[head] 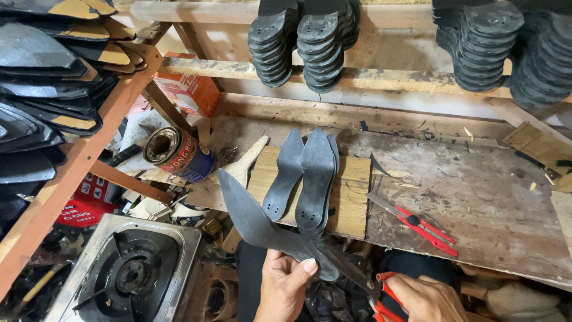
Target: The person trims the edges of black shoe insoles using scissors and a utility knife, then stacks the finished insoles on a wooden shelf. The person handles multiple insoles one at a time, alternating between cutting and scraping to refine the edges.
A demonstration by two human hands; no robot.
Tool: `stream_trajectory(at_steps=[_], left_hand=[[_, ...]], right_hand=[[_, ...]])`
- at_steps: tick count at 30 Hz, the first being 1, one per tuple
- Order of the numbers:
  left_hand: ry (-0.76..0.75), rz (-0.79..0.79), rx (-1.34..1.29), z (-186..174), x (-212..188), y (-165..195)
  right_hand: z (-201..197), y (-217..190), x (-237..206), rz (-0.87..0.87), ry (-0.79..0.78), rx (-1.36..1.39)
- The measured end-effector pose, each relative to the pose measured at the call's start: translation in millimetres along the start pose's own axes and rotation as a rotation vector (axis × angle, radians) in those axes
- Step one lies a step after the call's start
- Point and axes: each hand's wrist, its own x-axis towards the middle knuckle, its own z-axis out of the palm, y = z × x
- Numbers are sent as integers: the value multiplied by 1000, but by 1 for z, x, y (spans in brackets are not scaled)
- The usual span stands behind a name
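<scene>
The left hand (285, 285) grips a dark, flat insole-shaped sheet (253, 220) near its narrow end, thumb pressed on top, so that the wide toe part slants up and to the left, over the edge of the workbench (476, 197). The right hand (424, 298) is closed around the red handles of a pair of scissors (357, 275), whose dark blades point up-left and meet the sheet just beside the left thumb; whether the blades are biting into it cannot be told.

Just above the hands, a light wooden board (351, 197) lies on the bench, carrying a small pile of black cut insoles (313, 179), toes pointing away, overlapping one another. To the right of the board, a second pair of red-handled scissors (417, 223) rests on the stained bench top, well apart from the hands.

Left of the board, a round tin can (179, 154) lies on its side, with an orange carton (187, 89) standing behind it. Lower left sits a single-burner gas stove (134, 271) with a steel top. A slanted wooden rack (89, 143) at far left holds stacked dark soles with tan undersides, and along the back rail more stacks of black rubber soles (304, 42) hang in rows.
</scene>
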Motion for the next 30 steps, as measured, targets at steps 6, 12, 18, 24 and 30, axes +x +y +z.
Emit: stream_trajectory(at_steps=[6, 12, 18, 24, 30], left_hand=[[-11, 0, 7, -6, -3, -2], [-32, -49, 18, -6, -3, 1], [-50, -97, -8, -4, -4, -6], [-66, -121, 0, -12, -6, -10], [-37, -153, -9, -17, -6, -12]], right_hand=[[11, 16, -12, 85, -108, -42], [2, 5, -11, 243, -147, 20], [-10, -3, 4, -14, -34, 18], [-6, 1, 1, -64, -16, 12], [-9, 4, 0, -119, -65, 115]])
